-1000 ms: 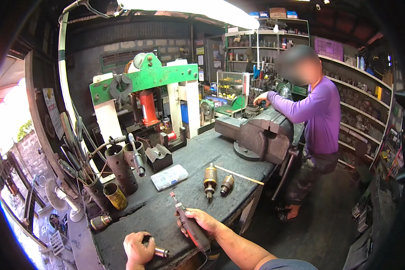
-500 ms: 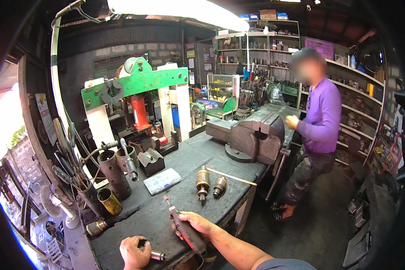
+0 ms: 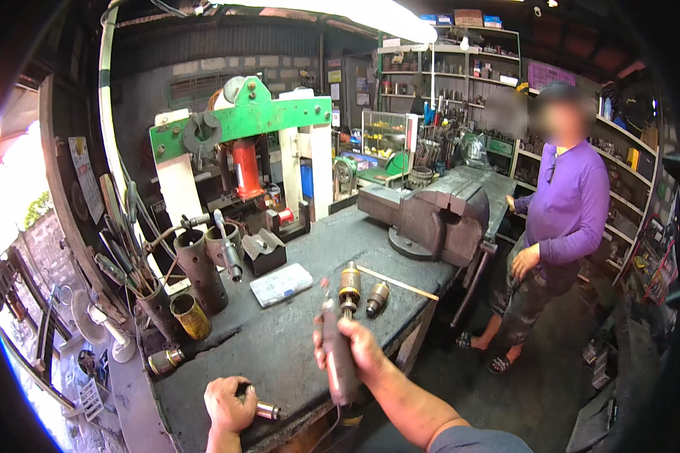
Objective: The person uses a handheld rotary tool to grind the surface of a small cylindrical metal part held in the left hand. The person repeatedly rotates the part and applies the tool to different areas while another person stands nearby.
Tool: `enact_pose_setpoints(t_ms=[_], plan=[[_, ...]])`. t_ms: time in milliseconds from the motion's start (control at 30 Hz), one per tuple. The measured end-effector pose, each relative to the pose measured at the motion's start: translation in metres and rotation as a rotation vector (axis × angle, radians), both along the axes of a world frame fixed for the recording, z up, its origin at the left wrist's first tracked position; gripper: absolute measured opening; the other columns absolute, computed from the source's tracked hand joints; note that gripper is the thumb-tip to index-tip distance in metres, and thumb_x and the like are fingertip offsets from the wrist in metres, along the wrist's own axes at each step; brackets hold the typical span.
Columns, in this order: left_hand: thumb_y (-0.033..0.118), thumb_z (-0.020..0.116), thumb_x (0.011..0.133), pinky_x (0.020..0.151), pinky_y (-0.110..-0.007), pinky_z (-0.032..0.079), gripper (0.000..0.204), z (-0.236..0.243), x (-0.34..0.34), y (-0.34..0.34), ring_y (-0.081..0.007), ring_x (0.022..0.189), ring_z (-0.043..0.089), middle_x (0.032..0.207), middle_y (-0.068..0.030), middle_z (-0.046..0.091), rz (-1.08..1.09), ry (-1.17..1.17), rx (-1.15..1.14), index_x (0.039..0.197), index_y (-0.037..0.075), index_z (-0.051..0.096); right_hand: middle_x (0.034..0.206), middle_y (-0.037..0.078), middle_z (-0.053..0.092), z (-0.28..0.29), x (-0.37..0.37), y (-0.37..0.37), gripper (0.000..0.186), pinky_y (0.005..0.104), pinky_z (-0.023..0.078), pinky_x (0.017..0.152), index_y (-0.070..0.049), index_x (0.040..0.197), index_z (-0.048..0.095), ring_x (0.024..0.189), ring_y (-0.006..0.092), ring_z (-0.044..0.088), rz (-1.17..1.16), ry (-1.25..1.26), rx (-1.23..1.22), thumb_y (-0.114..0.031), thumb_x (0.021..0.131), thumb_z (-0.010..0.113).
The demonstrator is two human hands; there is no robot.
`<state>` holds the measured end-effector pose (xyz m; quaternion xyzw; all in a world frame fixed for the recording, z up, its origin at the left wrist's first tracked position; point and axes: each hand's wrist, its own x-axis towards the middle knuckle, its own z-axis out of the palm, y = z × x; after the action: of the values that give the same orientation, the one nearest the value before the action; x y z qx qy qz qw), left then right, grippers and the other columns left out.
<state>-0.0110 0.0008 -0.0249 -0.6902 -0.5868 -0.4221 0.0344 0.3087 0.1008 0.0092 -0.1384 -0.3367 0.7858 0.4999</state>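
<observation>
My right hand (image 3: 363,349) grips a slim corded rotary tool (image 3: 335,353) with a red tip, held upright over the near edge of the grey workbench (image 3: 295,340). My left hand (image 3: 228,406) holds a small metal cylinder (image 3: 263,409) down on the bench near its front edge. Just beyond the tool stand a motor armature (image 3: 349,285) and a smaller chuck-like part (image 3: 376,297), with a thin rod (image 3: 397,282) lying beside them.
A big bench vise (image 3: 438,217) sits at the bench's far right. A green hydraulic press (image 3: 242,151) stands behind. Metal tubes holding tools (image 3: 196,264), a clear parts box (image 3: 281,284) and a brass sleeve (image 3: 190,317) are at left. A person in a purple shirt (image 3: 567,219) stands right.
My right hand has raised the rotary tool from a low slant to nearly upright. The person in purple has turned from the vise and stepped back. My left hand stays put.
</observation>
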Motion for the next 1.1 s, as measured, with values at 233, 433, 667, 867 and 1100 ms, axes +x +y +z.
enact_pose_setpoints(t_ms=[233, 433, 667, 867, 1100], plan=[[0.017, 0.085, 0.081, 0.083, -0.05, 0.056, 0.011, 0.0, 0.001, 0.0, -0.0381, 0.079, 0.072, 0.081, -0.0114, 0.074, 0.019, -0.011, -0.024, 0.088, 0.011, 0.08, 0.119, 0.015, 0.073, 0.111, 0.044, 0.004, 0.061, 0.0502, 0.066, 0.079, -0.007, 0.153, 0.057, 0.092, 0.0297, 0.077, -0.066, 0.351, 0.319, -0.055, 0.116, 0.058], [0.016, 0.084, 0.082, 0.083, -0.05, 0.055, 0.011, -0.002, 0.002, -0.002, -0.038, 0.08, 0.07, 0.081, -0.0118, 0.072, 0.033, -0.02, -0.017, 0.089, 0.011, 0.079, 0.115, 0.013, 0.071, 0.185, 0.076, 0.01, 0.058, 0.0483, 0.062, 0.08, -0.006, 0.144, 0.06, 0.092, 0.0291, 0.073, -0.117, 0.385, 0.464, -0.056, 0.114, 0.06], [0.018, 0.083, 0.082, 0.085, -0.051, 0.054, 0.012, -0.01, -0.003, 0.0, -0.0387, 0.082, 0.07, 0.081, -0.0119, 0.071, 0.048, -0.017, -0.039, 0.089, 0.01, 0.079, 0.113, 0.013, 0.072, 0.205, 0.089, 0.009, 0.057, 0.0501, 0.062, 0.081, -0.008, 0.142, 0.063, 0.09, 0.0302, 0.074, -0.193, 0.394, 0.475, -0.058, 0.114, 0.058], [0.018, 0.081, 0.083, 0.085, -0.052, 0.055, 0.013, -0.014, -0.005, 0.003, -0.0397, 0.083, 0.071, 0.082, -0.0135, 0.072, 0.018, 0.006, 0.014, 0.092, 0.008, 0.078, 0.118, 0.014, 0.071, 0.205, 0.089, 0.0, 0.059, 0.048, 0.065, 0.08, -0.007, 0.148, 0.059, 0.094, 0.0293, 0.075, -0.183, 0.391, 0.519, -0.056, 0.115, 0.059], [0.019, 0.079, 0.084, 0.083, -0.052, 0.056, 0.014, -0.016, -0.007, 0.003, -0.0408, 0.084, 0.072, 0.083, -0.0151, 0.073, 0.04, 0.002, -0.004, 0.092, 0.007, 0.077, 0.117, 0.012, 0.071, 0.207, 0.09, -0.002, 0.058, 0.0471, 0.065, 0.081, -0.008, 0.148, 0.058, 0.094, 0.0279, 0.075, -0.204, 0.374, 0.52, -0.055, 0.114, 0.06]])
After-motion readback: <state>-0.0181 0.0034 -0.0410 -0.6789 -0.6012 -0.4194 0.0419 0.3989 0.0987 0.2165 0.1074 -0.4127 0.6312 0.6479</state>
